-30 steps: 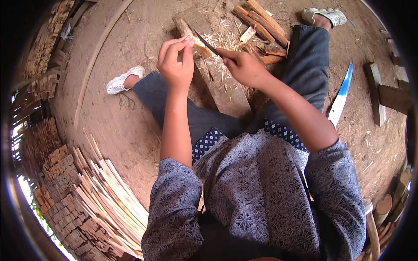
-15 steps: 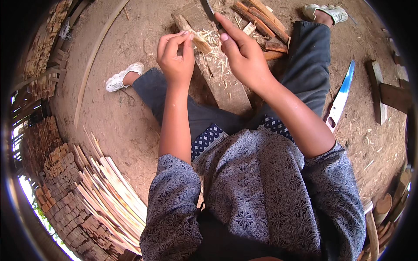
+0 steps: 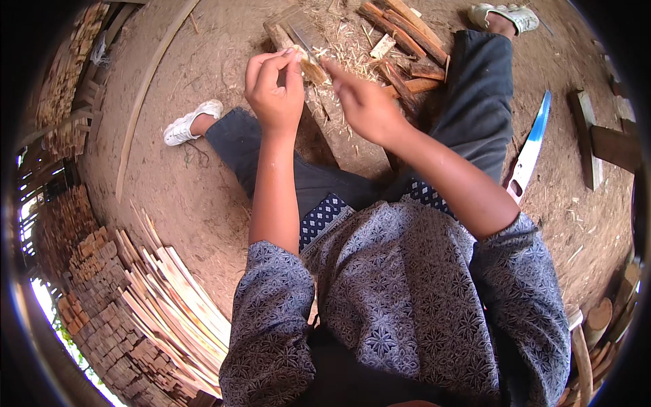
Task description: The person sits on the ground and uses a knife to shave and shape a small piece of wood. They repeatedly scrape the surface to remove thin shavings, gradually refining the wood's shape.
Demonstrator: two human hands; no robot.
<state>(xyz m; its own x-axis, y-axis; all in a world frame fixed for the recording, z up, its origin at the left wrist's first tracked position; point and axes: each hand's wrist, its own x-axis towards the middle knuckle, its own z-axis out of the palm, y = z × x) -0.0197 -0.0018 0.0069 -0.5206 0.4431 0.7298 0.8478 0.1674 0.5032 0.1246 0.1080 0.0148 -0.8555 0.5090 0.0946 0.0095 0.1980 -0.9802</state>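
My left hand (image 3: 274, 85) pinches the top of a short, light-brown piece of wood (image 3: 313, 72), which stands tilted over a plank (image 3: 356, 150) between my legs. Closed round the handle of a knife, my right hand (image 3: 366, 105) is just right of that piece. The knife's blade (image 3: 302, 35) points up and left, slightly blurred, close to the wood's upper end. Whether the edge touches it I cannot tell. My fingers cover most of the handle. Pale shavings (image 3: 337, 115) lie on the plank around both hands.
Split wood pieces (image 3: 407, 41) lie beyond my right hand. A handsaw (image 3: 532, 146) with a blue-tipped blade rests on the dirt to the right, near a wooden block frame (image 3: 586, 139). Long pale strips (image 3: 176, 285) and stacked sticks (image 3: 102, 325) fill the lower left.
My right hand has swung left and down with the knife, bringing the blade to the top of the wood piece. My left hand has stayed nearly still.
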